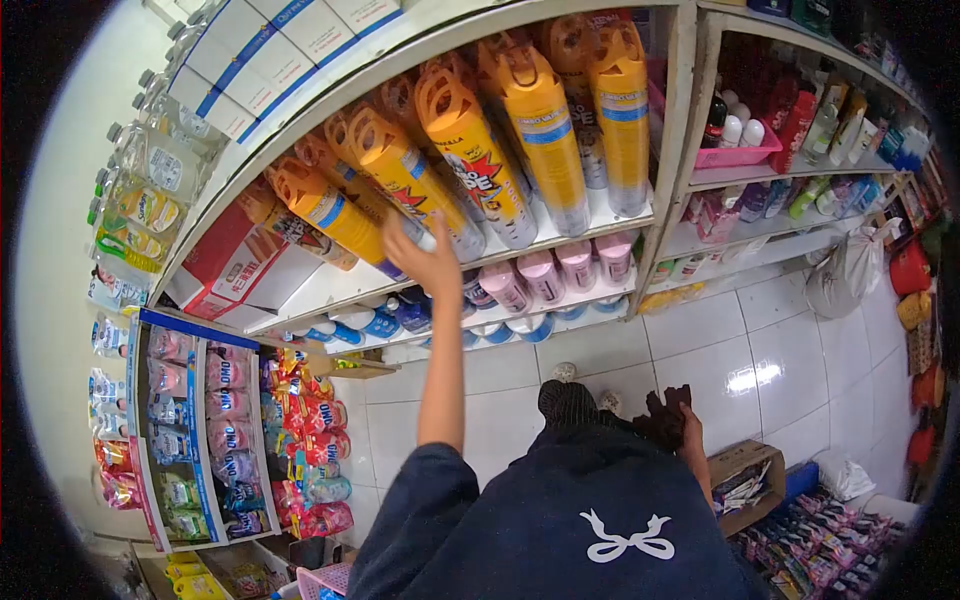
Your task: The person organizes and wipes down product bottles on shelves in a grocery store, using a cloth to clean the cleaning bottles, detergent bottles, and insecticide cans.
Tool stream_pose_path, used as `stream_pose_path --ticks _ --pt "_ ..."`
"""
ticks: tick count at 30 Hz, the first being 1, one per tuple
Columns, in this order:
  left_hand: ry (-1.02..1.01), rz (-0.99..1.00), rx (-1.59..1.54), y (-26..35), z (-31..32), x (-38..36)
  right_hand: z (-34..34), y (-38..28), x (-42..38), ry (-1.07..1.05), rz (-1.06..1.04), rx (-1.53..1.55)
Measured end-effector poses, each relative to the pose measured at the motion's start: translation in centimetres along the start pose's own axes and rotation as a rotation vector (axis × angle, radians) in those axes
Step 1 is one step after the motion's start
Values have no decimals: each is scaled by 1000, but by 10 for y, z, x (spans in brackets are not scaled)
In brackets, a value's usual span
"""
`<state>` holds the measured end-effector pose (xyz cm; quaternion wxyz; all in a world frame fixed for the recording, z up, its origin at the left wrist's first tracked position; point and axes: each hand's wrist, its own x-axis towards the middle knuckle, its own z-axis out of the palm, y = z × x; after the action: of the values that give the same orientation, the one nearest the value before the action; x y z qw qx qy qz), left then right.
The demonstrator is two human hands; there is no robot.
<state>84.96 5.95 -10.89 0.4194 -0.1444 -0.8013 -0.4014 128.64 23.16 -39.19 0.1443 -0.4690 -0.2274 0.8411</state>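
My left hand [424,262] reaches up to the middle shelf [330,285] and closes around the lower end of an orange spray can [395,170]. That can stands in a row of like cans with orange caps. My right hand [690,428] hangs low by my side, gripping a dark crumpled cloth [664,410] above a cardboard box [745,480]. My dark blue shirt fills the bottom of the view.
Pink-capped bottles [545,275] and blue bottles [385,322] fill the shelf below. White boxes [250,60] sit on top. A rack of sachets [205,420] stands at the left, another shelf unit [780,160] at the right. The floor is white tile [720,350].
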Motion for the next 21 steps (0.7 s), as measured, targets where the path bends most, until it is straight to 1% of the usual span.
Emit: stream_pose_path --ticks 2,3,4,6,7,8,10,12,13,15,16,19,21 --pt "112 65 6 20 -2 52 4 -8 -9 -138 39 92" --pt "158 42 8 34 -2 73 6 -9 -12 -210 58 139" --pt "206 20 9 40 0 88 -1 -8 -6 -159 76 87" --pt "148 -38 102 27 13 104 -4 -4 -2 -139 54 44" --pt "118 -66 148 22 18 105 -5 -4 -2 -128 42 24" --pt "144 -129 50 19 23 100 -7 -3 -4 -66 35 18" --pt "182 -110 33 22 20 96 15 -14 -23 60 19 9" --pt "204 -99 28 19 19 90 21 -17 -31 5 -12 69" --pt "173 -121 37 14 19 84 22 -18 -33 -27 -25 94" --pt "118 -158 52 5 24 70 14 -14 -25 -20 -16 84" --pt "125 -224 -15 4 26 61 11 -12 -22 -16 -13 82" --pt "148 -78 20 -4 28 47 19 -19 -31 -16 8 26" --pt "128 -66 27 -10 31 34 5 -13 -17 13 -31 -28"
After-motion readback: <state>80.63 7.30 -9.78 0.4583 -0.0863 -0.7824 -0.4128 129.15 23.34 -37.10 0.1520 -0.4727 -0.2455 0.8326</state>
